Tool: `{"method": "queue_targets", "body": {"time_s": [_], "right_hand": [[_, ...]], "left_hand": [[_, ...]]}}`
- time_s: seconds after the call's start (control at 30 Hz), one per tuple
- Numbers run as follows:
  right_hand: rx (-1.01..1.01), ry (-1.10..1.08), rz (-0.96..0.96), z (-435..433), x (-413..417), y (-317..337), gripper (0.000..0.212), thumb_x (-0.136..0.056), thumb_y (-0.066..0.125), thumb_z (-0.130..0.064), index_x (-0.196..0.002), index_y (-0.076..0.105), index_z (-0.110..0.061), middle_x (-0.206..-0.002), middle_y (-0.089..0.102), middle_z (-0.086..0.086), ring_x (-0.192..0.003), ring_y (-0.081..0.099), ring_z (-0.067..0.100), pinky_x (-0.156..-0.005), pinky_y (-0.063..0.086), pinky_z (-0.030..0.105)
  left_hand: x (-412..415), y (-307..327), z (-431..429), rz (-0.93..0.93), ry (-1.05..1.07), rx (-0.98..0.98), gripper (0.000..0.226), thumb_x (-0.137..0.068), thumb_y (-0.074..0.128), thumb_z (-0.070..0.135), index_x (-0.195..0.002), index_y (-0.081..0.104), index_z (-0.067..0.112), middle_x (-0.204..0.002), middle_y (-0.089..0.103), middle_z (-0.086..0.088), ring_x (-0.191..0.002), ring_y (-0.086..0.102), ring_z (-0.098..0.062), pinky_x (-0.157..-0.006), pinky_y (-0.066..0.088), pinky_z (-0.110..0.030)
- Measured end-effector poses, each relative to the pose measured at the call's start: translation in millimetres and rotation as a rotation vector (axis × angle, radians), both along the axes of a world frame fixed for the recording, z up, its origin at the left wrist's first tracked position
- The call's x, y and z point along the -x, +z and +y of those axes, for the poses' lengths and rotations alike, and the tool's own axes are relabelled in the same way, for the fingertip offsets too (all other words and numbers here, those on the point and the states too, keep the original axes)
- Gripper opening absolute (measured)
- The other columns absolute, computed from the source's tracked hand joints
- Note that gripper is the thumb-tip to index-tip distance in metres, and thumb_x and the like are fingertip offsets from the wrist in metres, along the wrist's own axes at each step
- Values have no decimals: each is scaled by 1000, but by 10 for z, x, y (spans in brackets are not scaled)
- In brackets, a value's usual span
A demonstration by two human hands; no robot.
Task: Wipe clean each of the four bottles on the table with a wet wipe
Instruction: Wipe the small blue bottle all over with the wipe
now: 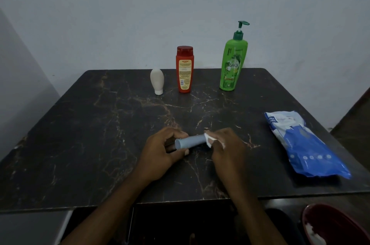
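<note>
Grey-blue bottle (191, 142) is in the lower ctr of the frame, over the near part of a dark marble table (100, 124), held btw both hands. I cannot tell if it touches the table top.

Around it: at the far edge of the table, in the upper ctr of the frame, three other bottles stand in a row, well apart from the hands. From left to right these are a small white bottle (157, 81) standing on its cap, a red bottle (184, 69) w/ a dark red cap and a yellow label, and a tall green pump bottle (232, 64) w/ a dark green pump head. At the right of the frame a blue and white pack of wipes (304, 144) lies flat on the table, near the right hand (226, 148) but apart from it. In the lower right corner, below the table edge, a dark red round container (330, 224) shows w/ sth white inside.

The grey-blue bottle is slim and plain, a tube shape, w/ a flat round face at its left end. The left hand (162, 150) grips this end, fingers and thumb curled round it. The right hand holds a white wet wipe (209, 140), fingers closed on it round the right end, so that end is hidden.

Its long axis is approx horizontal, left to right in the frame, the right end slightly higher.
</note>
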State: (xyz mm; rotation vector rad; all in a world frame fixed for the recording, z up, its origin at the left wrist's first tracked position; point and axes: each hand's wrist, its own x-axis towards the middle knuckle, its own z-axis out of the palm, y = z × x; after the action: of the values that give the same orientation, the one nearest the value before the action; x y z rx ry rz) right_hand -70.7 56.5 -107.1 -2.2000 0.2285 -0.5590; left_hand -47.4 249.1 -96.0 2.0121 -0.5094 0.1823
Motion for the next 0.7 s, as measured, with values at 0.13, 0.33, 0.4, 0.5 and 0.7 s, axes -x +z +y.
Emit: {"method": "queue_targets", "body": {"time_s": [0.13,0.33,0.4,0.5,0.7], "right_hand": [[-164,-4,8,-98,-37,8,17,-92,59,-6,-103,71,-10,-95,61,0,-93,60,17,-68,35,2],[-354,98,-38,-169,40,76,19,-91,62,-11,-97,74,-24,-92,70,-4,-80,64,4,-74,48,8],[-454,91,-33,-185,27,79,19,-90,65,-9,-101,74,-22,-90,72,-9,-82,69,5,-75,56,20],[-603,98,-24,-200,7,98,25,-88,64,-1,-103,72,-20,-84,74,-14,-80,71,6,-67,56,18],[-594,122,-4,-238,-60,142,19,-91,62,-3,-107,71,-9,-100,73,5,-84,73,18,-78,60,35]], "left_hand": [[5,35,10,120,-7,125,34,-80,83,6,-112,73,15,-114,73,6,-105,69,-5,-87,54,-15],[-25,50,44,184,-11,241,31,-81,81,7,-111,75,14,-112,76,7,-103,73,-12,-84,59,-23],[-36,54,53,224,-11,273,30,-82,79,6,-111,74,12,-111,76,6,-101,73,-15,-81,60,-26],[-59,33,59,265,-27,273,28,-84,78,11,-112,74,13,-106,77,-2,-96,74,-22,-82,61,-36],[0,37,5,231,-141,67,33,-86,79,20,-118,72,22,-105,77,5,-94,74,-13,-83,58,-25]]}}
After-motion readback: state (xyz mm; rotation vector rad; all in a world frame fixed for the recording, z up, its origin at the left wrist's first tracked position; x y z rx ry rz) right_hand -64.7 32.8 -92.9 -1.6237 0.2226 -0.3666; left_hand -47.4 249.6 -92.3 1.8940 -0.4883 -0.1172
